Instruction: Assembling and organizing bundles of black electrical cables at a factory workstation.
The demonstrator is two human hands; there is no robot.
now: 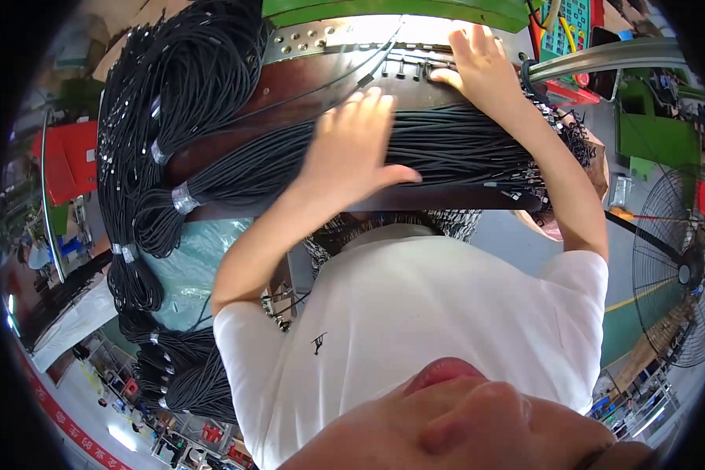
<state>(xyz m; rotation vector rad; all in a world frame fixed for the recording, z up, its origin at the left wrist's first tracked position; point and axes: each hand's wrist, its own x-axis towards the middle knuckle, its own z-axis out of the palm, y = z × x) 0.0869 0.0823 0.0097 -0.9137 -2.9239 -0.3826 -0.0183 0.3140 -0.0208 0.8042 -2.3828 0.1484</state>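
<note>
Over a long bundle of black cables on a dark work table, my left hand is spread, its thumb held out to the side. It is slightly blurred, and I cannot tell whether the palm touches the cables. Farther back, my right hand reaches to a metal fixture with small pins or screws. Its thumb stands apart from the fingers, and nothing shows in its grasp. A single black cable with a small thicker piece runs from the left up to the fixture, between my hands.
Coiled black cables with silvery ties pile up at the left. A green machine part borders the table's far side. At the back right are a green control panel and a curved metal bar. A large fan stands at the right.
</note>
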